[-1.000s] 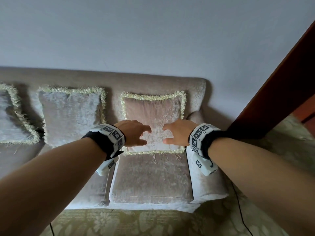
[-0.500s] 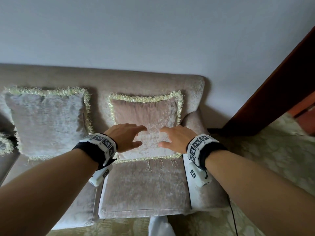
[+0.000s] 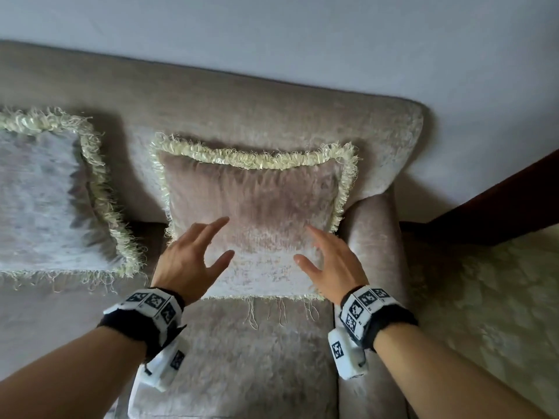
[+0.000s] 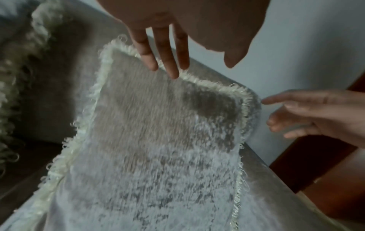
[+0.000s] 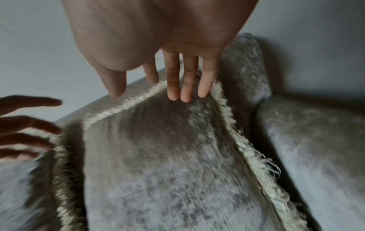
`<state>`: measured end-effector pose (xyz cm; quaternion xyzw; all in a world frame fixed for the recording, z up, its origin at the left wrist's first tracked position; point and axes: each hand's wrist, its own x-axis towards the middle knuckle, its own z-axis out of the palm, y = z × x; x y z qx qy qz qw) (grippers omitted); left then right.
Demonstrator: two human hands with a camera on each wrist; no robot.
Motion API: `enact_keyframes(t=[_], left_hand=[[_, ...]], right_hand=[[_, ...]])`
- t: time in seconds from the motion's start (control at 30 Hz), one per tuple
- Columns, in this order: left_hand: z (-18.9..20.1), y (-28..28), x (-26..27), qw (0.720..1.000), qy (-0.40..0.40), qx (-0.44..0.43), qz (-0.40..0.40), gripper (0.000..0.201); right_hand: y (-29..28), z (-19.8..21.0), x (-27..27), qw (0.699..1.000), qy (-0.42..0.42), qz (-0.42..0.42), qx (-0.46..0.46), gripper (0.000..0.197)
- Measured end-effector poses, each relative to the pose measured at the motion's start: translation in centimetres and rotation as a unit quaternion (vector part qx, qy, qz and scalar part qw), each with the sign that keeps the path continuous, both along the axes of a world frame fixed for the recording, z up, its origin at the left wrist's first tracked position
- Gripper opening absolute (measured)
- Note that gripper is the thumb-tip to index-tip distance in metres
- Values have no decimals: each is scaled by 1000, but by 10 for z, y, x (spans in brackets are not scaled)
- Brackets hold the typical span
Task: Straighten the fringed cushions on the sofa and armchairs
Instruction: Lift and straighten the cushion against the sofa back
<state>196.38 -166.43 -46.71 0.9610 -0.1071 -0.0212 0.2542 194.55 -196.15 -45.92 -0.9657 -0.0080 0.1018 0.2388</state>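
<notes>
A beige velvet cushion with pale fringe leans upright against the sofa back at the sofa's right end. My left hand hovers in front of its lower left part, fingers spread and straight. My right hand hovers in front of its lower right part, also spread. Neither hand holds anything. In the left wrist view my left hand reaches over the cushion, with the right hand beside it. The right wrist view shows my right hand's fingers near the cushion's top right corner.
A second fringed cushion leans on the sofa back to the left. The sofa's right armrest is close to my right hand. A dark wooden door frame and patterned carpet lie to the right.
I have moved closer to the sofa, so the right cushion fills more of the view. Both hands have opened wider and moved apart in front of the cushion.
</notes>
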Motion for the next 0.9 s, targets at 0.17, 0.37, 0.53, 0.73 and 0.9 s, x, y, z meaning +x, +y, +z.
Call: enact_keyframes(t=[0.17,0.37,0.53,0.73,0.9], left_hand=[[-77,10,36,990,-61,-100,83,67],[-150,32,73,948,-169,-205,172,72],[-181,43,104,933,-197,-210,216,86],[-204,42,118,926,-163,-284,189,107],[-210,35,123,910,-135,-368,134,115]], right_hand=[[-9,-72,31,994,-85,-66,33,68],[-2,-141,61,955,-218,-159,121,78],[4,-182,85,915,-293,-229,157,92],[0,-202,101,905,-313,-231,172,99],[1,-209,109,900,-335,-193,203,99]])
